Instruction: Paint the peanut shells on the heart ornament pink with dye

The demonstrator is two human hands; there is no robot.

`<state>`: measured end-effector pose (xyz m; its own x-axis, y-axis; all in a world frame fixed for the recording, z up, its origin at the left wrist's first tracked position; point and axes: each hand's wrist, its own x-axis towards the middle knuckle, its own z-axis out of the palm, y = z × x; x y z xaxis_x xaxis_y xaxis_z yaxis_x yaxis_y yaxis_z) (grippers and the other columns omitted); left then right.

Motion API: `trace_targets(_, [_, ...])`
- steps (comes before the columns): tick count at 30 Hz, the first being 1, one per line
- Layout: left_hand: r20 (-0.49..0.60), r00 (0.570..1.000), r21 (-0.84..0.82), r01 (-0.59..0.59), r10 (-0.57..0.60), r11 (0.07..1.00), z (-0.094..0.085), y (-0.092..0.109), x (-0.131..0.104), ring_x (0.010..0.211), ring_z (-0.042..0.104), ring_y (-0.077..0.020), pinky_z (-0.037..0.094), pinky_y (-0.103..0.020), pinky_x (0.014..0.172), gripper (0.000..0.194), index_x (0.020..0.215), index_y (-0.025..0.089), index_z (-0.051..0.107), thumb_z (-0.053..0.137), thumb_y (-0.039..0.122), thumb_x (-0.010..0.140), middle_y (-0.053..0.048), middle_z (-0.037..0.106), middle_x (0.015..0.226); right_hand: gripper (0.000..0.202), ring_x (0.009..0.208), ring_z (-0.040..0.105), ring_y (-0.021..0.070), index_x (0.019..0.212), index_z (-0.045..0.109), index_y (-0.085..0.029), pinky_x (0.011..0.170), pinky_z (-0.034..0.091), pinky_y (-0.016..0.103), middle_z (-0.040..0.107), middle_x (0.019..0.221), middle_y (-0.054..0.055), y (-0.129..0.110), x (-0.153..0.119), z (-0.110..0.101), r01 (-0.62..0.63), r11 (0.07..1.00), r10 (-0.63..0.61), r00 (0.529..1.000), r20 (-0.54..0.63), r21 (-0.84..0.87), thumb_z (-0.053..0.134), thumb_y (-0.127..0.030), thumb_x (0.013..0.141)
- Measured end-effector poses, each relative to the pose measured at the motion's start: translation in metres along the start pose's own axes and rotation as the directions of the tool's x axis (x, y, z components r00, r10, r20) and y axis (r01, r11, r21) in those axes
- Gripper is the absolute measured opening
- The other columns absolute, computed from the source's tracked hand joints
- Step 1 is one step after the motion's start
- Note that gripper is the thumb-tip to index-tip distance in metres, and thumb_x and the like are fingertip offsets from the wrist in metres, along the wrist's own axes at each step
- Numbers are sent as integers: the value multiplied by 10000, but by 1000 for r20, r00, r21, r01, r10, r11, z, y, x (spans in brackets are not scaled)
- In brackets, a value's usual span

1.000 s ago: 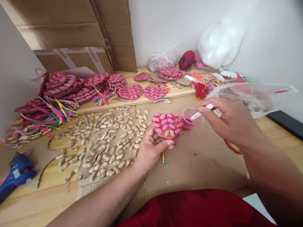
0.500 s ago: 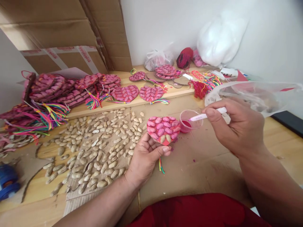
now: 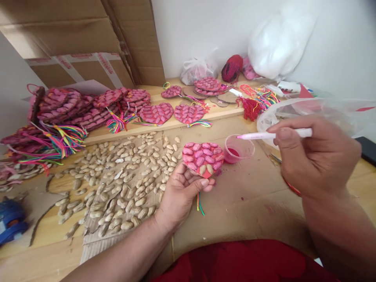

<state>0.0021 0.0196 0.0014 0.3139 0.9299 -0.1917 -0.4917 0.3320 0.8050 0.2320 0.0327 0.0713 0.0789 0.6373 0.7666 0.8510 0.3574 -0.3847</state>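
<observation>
My left hand (image 3: 185,192) grips a heart-shaped piece covered with peanuts (image 3: 202,156) by its lower tip. Most of its peanuts are pink; two near the tip are plain tan. Colourful strings hang below it. In my right hand (image 3: 311,156) is a slim white pen-like tool with a pink tip (image 3: 261,135), held between thumb and fingers. That tip is over the rim area of a clear plastic cup (image 3: 246,148) with magenta liquid at the bottom. The cup stands just right of the heart.
Loose peanuts (image 3: 129,180) cover the cardboard on the left. Finished-looking pink peanut hearts (image 3: 155,113) and stacks with tassels lie on a raised board behind. A plastic bag (image 3: 323,113) is at the right, with scissors (image 3: 290,186) partly under my right hand. A blue object (image 3: 11,219) sits far left.
My right hand has moved right and the pen-like tool has lifted from inside the cup to rim height, now lying more level. My left hand and the heart stay nearly still.
</observation>
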Motion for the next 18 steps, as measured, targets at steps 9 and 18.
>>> trace_targets(9, [-43, 999, 13, 8, -7, 1000, 2, 2, 0, 790, 706, -112, 574, -179, 681, 454, 1101, 226, 608, 814, 130, 707, -6, 699, 1000, 82, 762, 606, 188, 857, 689, -235, 714, 435, 344, 677, 775, 27, 2, 0, -2, 35, 997, -30, 997, 78, -62, 647, -304, 841])
trace_targets(18, [-42, 999, 22, -9, 10, 1000, 1, 0, 1, 801, 715, -125, 585, -195, 673, 480, 1150, 238, 599, 796, 135, 724, -15, 706, 1020, 90, 771, 627, 184, 875, 704, -224, 732, 457, 336, 698, 818, 42, 0, 1, -2, 5, 1000, -5, 1000, -9, -11, 651, -288, 840])
